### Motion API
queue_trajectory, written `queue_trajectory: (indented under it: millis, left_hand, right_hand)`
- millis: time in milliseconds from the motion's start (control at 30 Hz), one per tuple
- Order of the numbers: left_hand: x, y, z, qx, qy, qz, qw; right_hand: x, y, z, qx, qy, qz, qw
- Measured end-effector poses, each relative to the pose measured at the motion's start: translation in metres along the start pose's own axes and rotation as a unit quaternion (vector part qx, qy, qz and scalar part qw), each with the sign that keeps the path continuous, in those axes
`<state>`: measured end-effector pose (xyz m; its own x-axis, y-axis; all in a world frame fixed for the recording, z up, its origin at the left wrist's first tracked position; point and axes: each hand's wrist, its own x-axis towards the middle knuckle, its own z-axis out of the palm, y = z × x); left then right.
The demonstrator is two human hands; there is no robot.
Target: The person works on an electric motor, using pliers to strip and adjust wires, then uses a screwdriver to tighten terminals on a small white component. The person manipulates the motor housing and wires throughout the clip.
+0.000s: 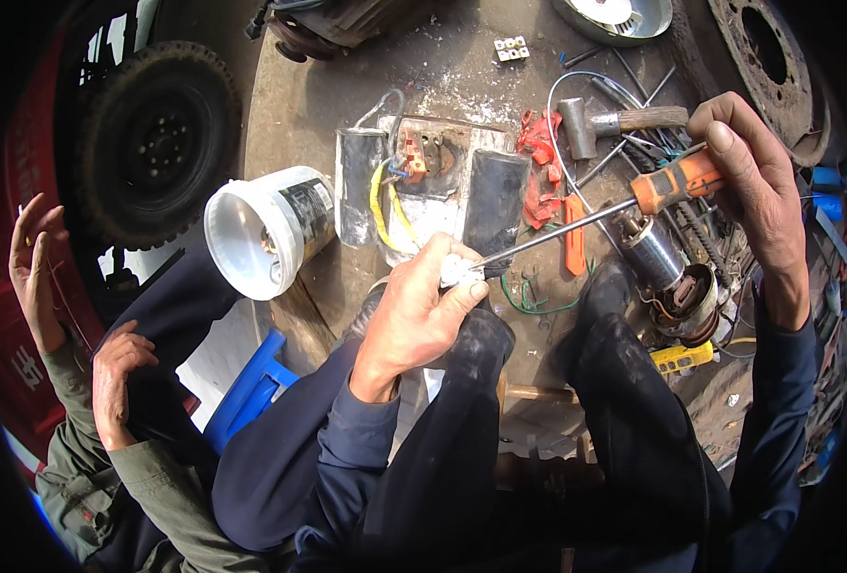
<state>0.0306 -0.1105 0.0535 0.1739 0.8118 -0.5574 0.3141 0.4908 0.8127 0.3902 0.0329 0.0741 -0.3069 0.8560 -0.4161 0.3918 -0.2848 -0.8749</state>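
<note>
My left hand (409, 315) is closed on a small white part, likely a connector (457, 269), partly hidden by my fingers, above my knee. My right hand (748, 196) grips an orange-and-black screwdriver (677, 184), its long shaft angled down-left to the white part. Beyond my left hand lies an open unit (443, 210) with dark cylinders, an orange component, yellow sleeved wires and a rusty patch. A hammer (581, 129), torn red plastic (538, 138) and an orange utility knife (574, 239) lie to its right. A metal motor (651, 253) rests beneath the screwdriver.
A white bucket (237, 239) stands at the worktable's (290, 115) left. Another person's two hands (113, 368) show at left, beside a tyre (147, 143) and blue chair (247, 396). A white terminal block (511, 49), round pan (614, 19), rusty wheel rim (748, 72) and scattered tools lie farther back.
</note>
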Motion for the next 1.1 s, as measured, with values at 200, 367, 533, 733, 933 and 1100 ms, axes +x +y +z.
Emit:
queue_trajectory:
  millis: [200, 367, 533, 733, 933, 1100]
  left_hand:
    - [0.001, -0.001, -0.001, -0.006, 0.002, 0.005, 1.000]
    - [-0.003, 0.001, -0.004, -0.045, -0.022, -0.046, 0.998]
    - [-0.003, 0.000, 0.001, -0.039, -0.023, -0.014, 0.999]
    - [-0.005, 0.000, -0.002, -0.092, -0.037, -0.047, 0.994]
    - [-0.004, 0.000, 0.000, -0.119, -0.049, -0.049, 0.990]
    - [-0.003, -0.001, -0.001, -0.137, -0.046, -0.047, 0.988]
  right_hand:
    - [0.007, -0.003, 0.012, 0.079, 0.012, -0.097, 0.992]
    - [0.019, -0.018, 0.018, 0.162, -0.044, 0.011, 0.986]
    - [0.028, -0.018, 0.024, 0.208, -0.086, 0.026, 0.974]
    - [0.018, 0.006, 0.013, 0.154, -0.026, -0.067, 0.985]
    - [0.017, 0.017, 0.008, 0.184, 0.021, -0.045, 0.982]
    - [0.016, 0.024, -0.008, 0.129, -0.044, 0.094, 0.986]
